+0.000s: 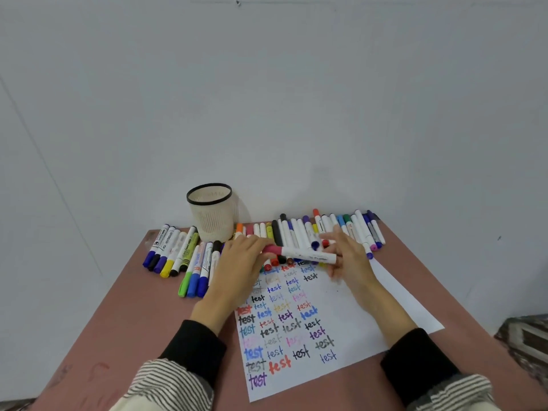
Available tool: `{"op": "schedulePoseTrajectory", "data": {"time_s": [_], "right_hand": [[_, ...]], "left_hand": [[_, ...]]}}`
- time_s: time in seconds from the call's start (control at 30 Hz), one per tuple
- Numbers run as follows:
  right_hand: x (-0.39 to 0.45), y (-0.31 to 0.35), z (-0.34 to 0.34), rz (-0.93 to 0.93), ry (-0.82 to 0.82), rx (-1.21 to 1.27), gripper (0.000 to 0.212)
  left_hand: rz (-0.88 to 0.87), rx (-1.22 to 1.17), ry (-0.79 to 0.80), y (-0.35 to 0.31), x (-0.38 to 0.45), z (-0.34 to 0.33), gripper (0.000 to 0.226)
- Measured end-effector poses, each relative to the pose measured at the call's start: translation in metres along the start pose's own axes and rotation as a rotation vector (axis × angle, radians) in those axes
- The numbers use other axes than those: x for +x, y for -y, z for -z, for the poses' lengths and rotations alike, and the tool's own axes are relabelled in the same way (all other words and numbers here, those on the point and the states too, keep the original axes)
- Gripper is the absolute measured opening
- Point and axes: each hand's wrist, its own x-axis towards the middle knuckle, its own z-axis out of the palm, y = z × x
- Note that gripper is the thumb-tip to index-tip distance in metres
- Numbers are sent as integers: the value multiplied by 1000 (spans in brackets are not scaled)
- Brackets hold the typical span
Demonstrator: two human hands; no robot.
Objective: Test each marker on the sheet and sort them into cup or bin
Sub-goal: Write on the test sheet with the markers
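- Here, both hands hold one white marker point(308, 255) level above the sheet point(350, 330): the left hand point(240, 269) grips its pink cap, the right hand point(348, 259) pinches the barrel.
- Behind, a cup point(212, 213) stands on the desk point(118, 321) among rows of markers point(326, 229).

The left hand point(240, 262) covers the sheet's point(385, 295) upper left corner and the first words of its top rows. Both hands hide the lower ends of several markers in the back row point(299, 229). The right hand point(347, 259) is motion-blurred. Print on the held marker point(308, 254) is too small to read.
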Motion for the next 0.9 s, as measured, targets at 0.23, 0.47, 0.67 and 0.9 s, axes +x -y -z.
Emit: {"op": "schedulePoseTrajectory", "data": {"time_s": [0.23, 0.47, 0.67, 0.9], "right_hand": [[-4, -2, 1, 35, -99, -109, 37], [-6, 2, 3, -22, -89, 74, 37], [-3, -3, 10, -63, -34, 184, 40], [0, -4, 13, -94, -25, 178, 40]], "left_hand": [[-162, 145, 109, -36, 3, -7, 46], [-82, 133, 294, -48, 8, -13, 35], [-101, 135, 284, -54, 10, -12, 33], [-120, 59, 324, -56, 11, -13, 39]]}}
